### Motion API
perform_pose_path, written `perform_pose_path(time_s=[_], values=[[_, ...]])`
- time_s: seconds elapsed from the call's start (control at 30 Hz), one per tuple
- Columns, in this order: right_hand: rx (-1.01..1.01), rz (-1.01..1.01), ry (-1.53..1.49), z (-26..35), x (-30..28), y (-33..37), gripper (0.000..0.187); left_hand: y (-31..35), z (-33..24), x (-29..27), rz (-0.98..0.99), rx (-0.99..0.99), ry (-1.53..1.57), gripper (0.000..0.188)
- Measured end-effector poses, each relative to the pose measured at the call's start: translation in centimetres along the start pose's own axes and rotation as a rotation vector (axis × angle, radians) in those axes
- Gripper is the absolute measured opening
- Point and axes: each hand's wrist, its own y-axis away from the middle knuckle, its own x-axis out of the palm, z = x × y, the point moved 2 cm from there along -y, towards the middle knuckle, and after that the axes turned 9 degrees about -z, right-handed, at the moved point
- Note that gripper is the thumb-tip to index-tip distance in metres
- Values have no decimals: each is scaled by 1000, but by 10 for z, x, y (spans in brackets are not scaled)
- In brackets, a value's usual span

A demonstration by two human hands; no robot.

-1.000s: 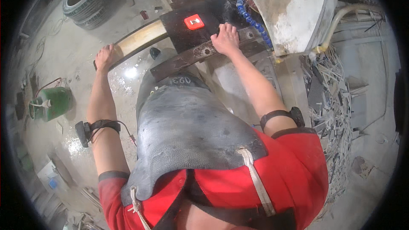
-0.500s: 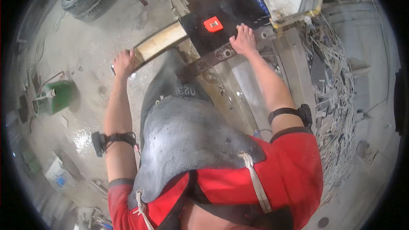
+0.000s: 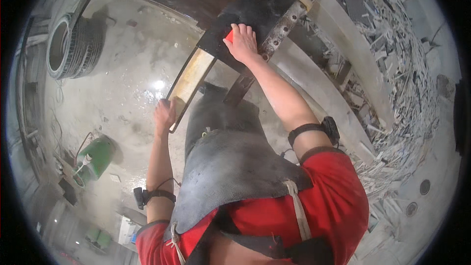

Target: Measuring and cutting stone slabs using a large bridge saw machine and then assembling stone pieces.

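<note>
Head view: a small bright-red, block-shaped case (image 3: 229, 35) lies on the flat black bench (image 3: 216, 32), near its front left edge, mostly hidden under the right hand (image 3: 244, 44). The step in hand looks like taking hold of this case; that grip has its fingers laid over it, but I cannot tell whether it is pinched. Off the bench's front left corner, a long cream slat with a dark curved border (image 3: 194, 73) slants toward the person, and the left hand (image 3: 165, 112) is curled tight around its outer end. Picking up the case would call for closing thumb and fingers on its sides. Along the bench's right edge runs a rusty, holed metal bar (image 3: 280, 32), just under the right wrist, which a low pull could catch. Below the bench hangs the grey leathery apron (image 3: 235, 167). Well left of the bench lies a black ribbed tyre (image 3: 66, 49); far right spreads a heap of pale offcut strips (image 3: 417, 68).
</note>
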Motion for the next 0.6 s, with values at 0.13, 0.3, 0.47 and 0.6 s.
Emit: perform_pose_path(time_s=[0.13, 0.3, 0.47, 0.6], values=[[84, -110, -96, -2, -38, 82, 70, 14, -33, 0, -224, 38, 130, 51], [214, -115, -52, -35, -56, 193, 71, -4, -152, -24, -215, 300, 570, 45], [343, -163, -38, -34, -65, 225, 73, -15, -170, -8, -102, 418, 637, 38], [415, -346, -180, 31, -59, 253, 68, -14, -151, -10, 58, 368, 660, 35]])
